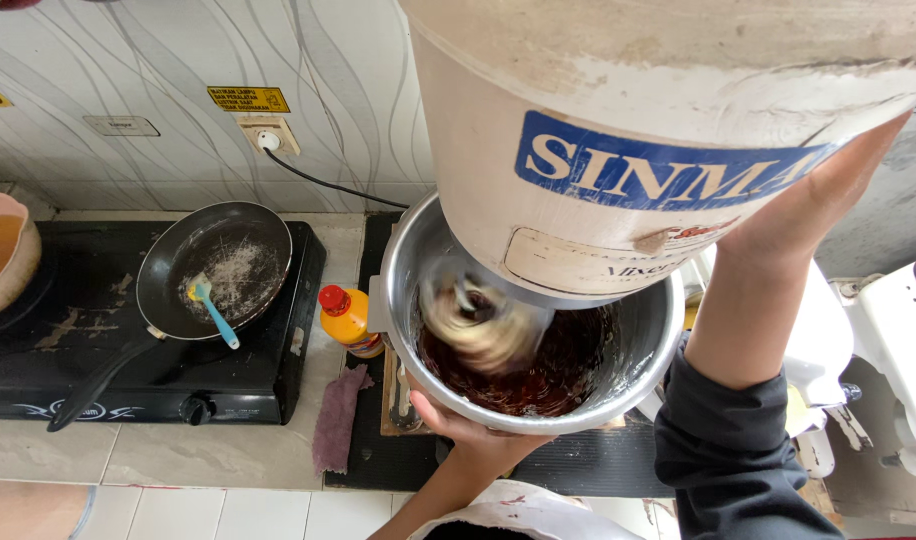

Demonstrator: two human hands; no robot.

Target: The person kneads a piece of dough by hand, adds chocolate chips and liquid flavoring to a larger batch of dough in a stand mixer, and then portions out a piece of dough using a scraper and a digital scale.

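Note:
A large cream stand mixer head (618, 120) with a blue label fills the top right of the view. Below it sits a steel mixing bowl (403, 260) holding dark brown batter (568, 365). A pale beater (478, 325) shows as a blur inside the bowl. My left hand (468, 428) comes up from below and grips the bowl's near rim and underside. My right hand (818, 205), on a dark-sleeved arm, is raised against the right side of the mixer head, and its fingertips are hidden.
A black stove (268, 385) at the left carries a black frying pan (228, 245) with a blue and yellow spatula (213, 310). An orange bottle (348, 320) with a red cap and a purple cloth (336, 420) lie beside the bowl. A black cable runs from the wall socket (268, 138). White appliances (903, 340) stand at the right.

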